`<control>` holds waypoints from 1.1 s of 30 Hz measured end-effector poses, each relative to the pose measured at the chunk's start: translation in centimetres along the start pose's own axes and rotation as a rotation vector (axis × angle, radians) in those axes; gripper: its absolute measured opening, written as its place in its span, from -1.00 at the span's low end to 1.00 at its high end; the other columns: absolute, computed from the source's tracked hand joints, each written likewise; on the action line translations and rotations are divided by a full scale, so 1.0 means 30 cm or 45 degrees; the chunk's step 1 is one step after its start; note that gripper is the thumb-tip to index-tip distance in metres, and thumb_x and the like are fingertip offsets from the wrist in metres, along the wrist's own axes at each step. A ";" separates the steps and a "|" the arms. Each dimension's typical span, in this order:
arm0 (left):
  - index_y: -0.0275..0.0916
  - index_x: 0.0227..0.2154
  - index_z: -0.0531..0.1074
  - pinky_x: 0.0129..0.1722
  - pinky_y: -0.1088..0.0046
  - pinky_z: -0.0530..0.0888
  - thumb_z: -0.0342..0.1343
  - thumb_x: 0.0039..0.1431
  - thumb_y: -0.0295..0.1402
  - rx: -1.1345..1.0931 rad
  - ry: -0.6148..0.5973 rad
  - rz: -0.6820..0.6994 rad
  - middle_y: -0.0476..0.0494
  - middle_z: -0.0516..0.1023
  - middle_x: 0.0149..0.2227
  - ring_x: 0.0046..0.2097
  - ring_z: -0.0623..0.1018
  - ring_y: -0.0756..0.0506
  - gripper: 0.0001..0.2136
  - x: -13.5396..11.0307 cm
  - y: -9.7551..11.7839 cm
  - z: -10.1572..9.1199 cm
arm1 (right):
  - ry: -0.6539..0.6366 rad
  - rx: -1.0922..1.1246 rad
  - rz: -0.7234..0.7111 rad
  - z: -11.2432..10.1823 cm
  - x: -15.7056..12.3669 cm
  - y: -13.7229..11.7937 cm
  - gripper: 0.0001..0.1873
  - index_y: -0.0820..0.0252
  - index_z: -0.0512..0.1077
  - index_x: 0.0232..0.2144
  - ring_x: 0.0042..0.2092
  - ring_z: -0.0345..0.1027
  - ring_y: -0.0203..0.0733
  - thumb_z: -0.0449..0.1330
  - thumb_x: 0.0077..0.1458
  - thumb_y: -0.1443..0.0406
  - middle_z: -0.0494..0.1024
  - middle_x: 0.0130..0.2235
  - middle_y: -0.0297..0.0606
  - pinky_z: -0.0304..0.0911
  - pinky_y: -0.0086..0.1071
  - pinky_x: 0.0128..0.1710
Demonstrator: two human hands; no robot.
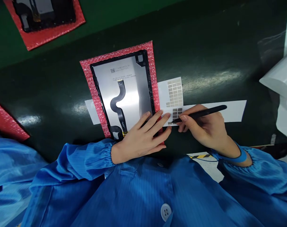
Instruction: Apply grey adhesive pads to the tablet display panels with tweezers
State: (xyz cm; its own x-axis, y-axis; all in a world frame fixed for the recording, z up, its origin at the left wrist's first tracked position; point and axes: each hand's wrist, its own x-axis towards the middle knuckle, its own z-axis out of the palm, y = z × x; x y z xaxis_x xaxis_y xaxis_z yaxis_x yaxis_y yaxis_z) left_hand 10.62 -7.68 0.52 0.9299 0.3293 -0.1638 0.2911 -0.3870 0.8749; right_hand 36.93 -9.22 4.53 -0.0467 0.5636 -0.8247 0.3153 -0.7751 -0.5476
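Your left hand (143, 137) lay flat, palm down, on the lower right corner of the display panel (124, 91). Its fingers (152, 123) were stretched out and only slightly apart, gripping nothing. They pressed on the panel's dark edge and on the red bubble wrap (93, 85) under it. The outermost fingertips reached the near edge of the sticker sheet (163, 91) just beside the panel.

Your right hand (204, 127) was closed around a black pointed tool (200, 113), held like a pen. The thumb and forefinger (184, 119) were pinched together on the shaft close to its tip, and the other fingers were curled under. The back end of the tool pointed away to your right. The tip sat at the small block of dark squares (177, 113) on the lower part of the sticker sheet, just beside your left fingertips; I could not tell whether it touched one. A larger block of pale squares (175, 93) lay higher on the same sheet.

The panel lay face down on its wrap at the middle of the dark green table (204, 56), with a black flex cable (118, 104) winding down its grey back. A white paper strip (235, 110) ran under the wrap and the sheet, out to your right. A second panel on red wrap (46, 19) lay well apart at the far left.
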 end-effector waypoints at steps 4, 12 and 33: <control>-0.31 0.35 0.45 0.46 -0.08 0.41 0.18 0.55 0.00 -0.016 -0.001 0.000 -0.51 0.34 0.53 0.53 0.39 -0.48 -0.45 0.000 -0.001 0.002 | -0.010 0.107 0.093 0.000 0.007 -0.003 -0.90 0.00 0.62 -0.18 -0.49 0.67 -0.22 0.36 0.45 0.18 0.69 -0.38 -0.34 0.60 -0.39 -0.54; -0.35 0.22 0.53 0.46 -0.11 0.43 0.22 0.53 0.00 -0.133 0.142 0.001 -0.55 0.45 0.45 0.50 0.43 -0.47 -0.50 -0.002 -0.003 -0.003 | -0.011 0.326 0.216 -0.030 0.067 -0.077 -0.80 0.06 0.64 -0.20 -0.48 0.69 -0.11 0.39 0.44 0.10 0.75 -0.41 -0.30 0.69 -0.25 -0.47; -0.43 0.29 0.49 -0.09 0.27 0.60 0.07 0.61 -0.22 0.152 0.174 -0.325 -0.29 0.65 -0.06 -0.01 0.63 -0.24 -0.58 0.036 -0.162 -0.073 | -0.132 0.356 0.190 0.046 0.416 -0.050 -0.66 0.05 0.54 -0.20 -0.37 0.75 -0.15 0.49 0.31 -0.02 0.75 -0.38 -0.34 0.69 -0.39 -0.39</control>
State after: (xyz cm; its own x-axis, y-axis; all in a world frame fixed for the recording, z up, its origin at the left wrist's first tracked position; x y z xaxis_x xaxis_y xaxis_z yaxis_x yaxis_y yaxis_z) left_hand 9.72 -3.56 -2.91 0.7871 0.5384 -0.3010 0.5430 -0.3731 0.7523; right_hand 34.57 -1.43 -5.14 -0.1204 0.4172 -0.9008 0.0539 -0.9033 -0.4256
